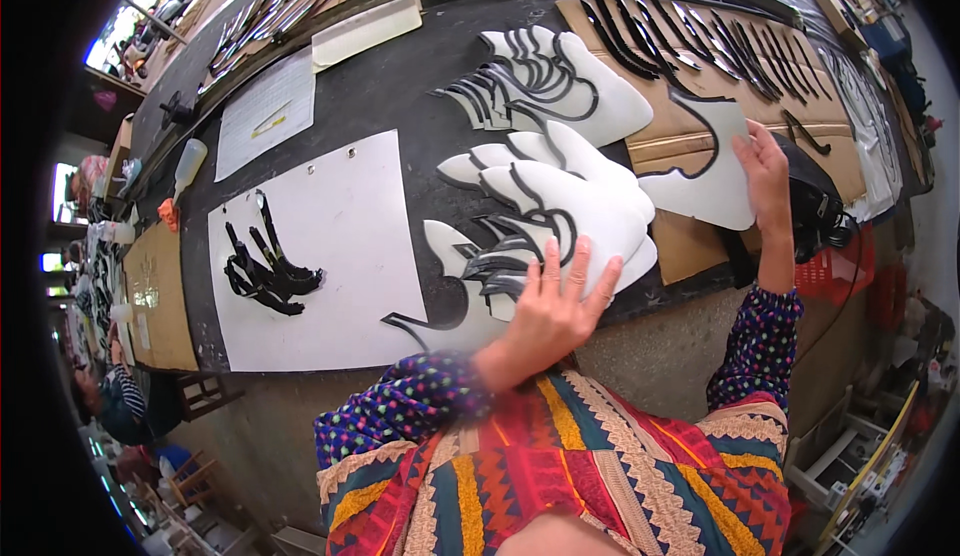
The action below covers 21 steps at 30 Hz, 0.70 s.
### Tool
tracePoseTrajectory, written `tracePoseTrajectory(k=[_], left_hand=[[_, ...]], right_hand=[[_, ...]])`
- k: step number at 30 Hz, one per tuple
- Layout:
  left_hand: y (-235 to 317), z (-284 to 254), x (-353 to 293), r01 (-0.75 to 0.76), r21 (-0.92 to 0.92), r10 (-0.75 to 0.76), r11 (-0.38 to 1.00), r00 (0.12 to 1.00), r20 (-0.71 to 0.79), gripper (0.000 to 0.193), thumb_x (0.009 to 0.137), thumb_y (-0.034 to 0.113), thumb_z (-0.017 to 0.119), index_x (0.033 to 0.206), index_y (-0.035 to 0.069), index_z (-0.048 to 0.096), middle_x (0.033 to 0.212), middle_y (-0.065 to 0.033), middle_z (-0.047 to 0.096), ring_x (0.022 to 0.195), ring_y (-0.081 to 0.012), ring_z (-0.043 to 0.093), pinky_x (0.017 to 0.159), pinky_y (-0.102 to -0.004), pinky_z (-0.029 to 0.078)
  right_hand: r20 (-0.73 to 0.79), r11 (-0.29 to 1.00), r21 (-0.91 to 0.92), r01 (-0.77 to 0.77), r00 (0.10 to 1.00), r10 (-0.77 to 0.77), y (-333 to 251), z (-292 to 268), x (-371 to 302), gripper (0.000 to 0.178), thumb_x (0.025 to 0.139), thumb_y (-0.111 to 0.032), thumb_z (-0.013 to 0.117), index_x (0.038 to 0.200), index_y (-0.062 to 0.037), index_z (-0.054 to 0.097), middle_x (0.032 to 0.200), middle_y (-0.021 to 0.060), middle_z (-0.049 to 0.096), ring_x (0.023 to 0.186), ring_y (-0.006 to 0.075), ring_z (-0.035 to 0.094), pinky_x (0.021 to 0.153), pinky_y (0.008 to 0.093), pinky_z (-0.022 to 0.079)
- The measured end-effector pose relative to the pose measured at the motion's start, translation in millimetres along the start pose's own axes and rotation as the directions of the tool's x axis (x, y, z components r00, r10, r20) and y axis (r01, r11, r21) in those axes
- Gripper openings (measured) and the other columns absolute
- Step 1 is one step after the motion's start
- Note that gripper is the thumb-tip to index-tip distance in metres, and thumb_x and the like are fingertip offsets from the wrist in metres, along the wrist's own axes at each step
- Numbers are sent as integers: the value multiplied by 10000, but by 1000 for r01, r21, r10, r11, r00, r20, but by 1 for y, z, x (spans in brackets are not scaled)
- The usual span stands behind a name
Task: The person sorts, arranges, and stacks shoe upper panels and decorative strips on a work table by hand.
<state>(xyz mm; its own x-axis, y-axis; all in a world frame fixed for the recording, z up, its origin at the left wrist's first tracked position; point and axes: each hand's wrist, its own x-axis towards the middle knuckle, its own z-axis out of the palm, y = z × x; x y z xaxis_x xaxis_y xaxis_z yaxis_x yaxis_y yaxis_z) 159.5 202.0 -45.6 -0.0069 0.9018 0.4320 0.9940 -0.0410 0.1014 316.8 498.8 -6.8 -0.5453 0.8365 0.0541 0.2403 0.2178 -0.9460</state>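
Observation:
My right hand (766, 174) pinches the right edge of a white shoe-upper piece (722, 156) and holds it up over the cardboard. Black trim runs along that piece's curved cut-out. My left hand (562, 301) lies with fingers spread on a pile of similar white pieces (592, 208), several of them edged in black. Another black-edged piece (447, 332) lies partly beneath my left wrist and sleeve. Farther back, a second overlapping pile (606, 94) of white pieces with black curved trim rests on the dark table.
Black curved strips (690, 41) lie in rows on the cardboard sheet (838, 161). At left, a white board (330, 181) carries a cluster of black strips (270, 271). A squeeze bottle (190, 166) and written sheet (265, 116) lie beyond. A red basket (828, 278) stands right.

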Motion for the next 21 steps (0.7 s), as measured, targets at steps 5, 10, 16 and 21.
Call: tracePoseTrajectory(k=[5, 10, 16, 21], left_hand=[[4, 7, 3, -2, -11, 2, 1000, 1000, -6, 506, 867, 150, 541, 1370, 121, 491, 1297, -313, 488, 985, -462, 615, 736, -474, 557], [1, -29, 15, 37, -125, -41, 991, 999, -34, 511, 852, 93, 559, 1359, 91, 497, 1286, -290, 509, 996, -432, 624, 773, -394, 554], [-24, -86, 19, 110, -315, -153, 943, 982, -114, 555, 746, -151, 517, 1296, -94, 476, 1236, -300, 545, 1116, -403, 584, 756, -383, 556], [-33, -127, 36, 252, -187, -297, 950, 915, -274, 463, 887, -118, 511, 1341, -73, 434, 1296, -210, 549, 1125, -311, 598, 910, -339, 500]], right_hand=[[-45, 983, -88, 160, 985, -164, -41, 1, 13, 282, 959, -112, 523, 1207, 22, 537, 1000, 38, 641, 858, 59, 564, 747, 181, 445], [-4, 994, 57, 97, 995, -97, -68, -5, 28, 257, 942, -118, 537, 1175, -11, 561, 919, 30, 646, 773, 64, 579, 694, 217, 468], [-21, 996, 67, 59, 998, -58, -47, -15, 34, 323, 932, -165, 594, 1181, 35, 543, 948, 25, 643, 760, 43, 580, 645, 179, 465], [-85, 970, 245, 9, 996, 12, -39, -34, 16, 324, 937, -148, 585, 1199, 37, 538, 991, 48, 646, 804, 57, 603, 700, 187, 494]])
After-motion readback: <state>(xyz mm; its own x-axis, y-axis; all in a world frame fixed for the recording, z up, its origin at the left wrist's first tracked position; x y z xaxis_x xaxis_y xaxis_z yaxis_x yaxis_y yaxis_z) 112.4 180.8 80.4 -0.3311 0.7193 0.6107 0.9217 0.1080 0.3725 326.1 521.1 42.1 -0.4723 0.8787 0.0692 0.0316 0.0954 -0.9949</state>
